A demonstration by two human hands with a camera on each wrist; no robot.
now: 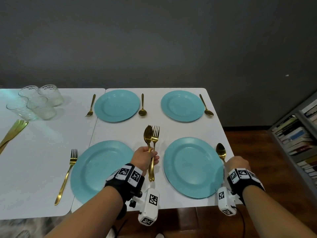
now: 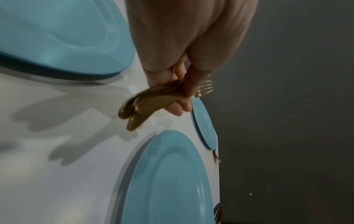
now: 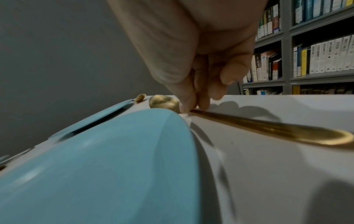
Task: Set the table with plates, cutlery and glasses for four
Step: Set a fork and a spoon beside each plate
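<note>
Four teal plates lie on the white table [image 1: 120, 131]: near left [image 1: 96, 169], near right [image 1: 192, 167], far left [image 1: 116, 105], far right [image 1: 182, 105]. Between the two near plates my left hand [image 1: 145, 156] grips a bundle of gold cutlery [image 1: 151, 136], a spoon and forks, heads pointing away; their handles [image 2: 145, 104] stick out below the fingers. At the near right plate's right side my right hand [image 1: 235, 162] pinches the neck of a gold spoon [image 1: 221, 150] that lies flat on the table [image 3: 268, 128].
A fork [image 1: 67, 176] lies left of the near left plate. The far plates have a fork [image 1: 90, 106] and spoons [image 1: 142, 105] [image 1: 205, 105] beside them. Several glasses [image 1: 37, 102] and gold knives [image 1: 12, 133] are at the left. A bookshelf [image 1: 298, 143] stands right of the table edge.
</note>
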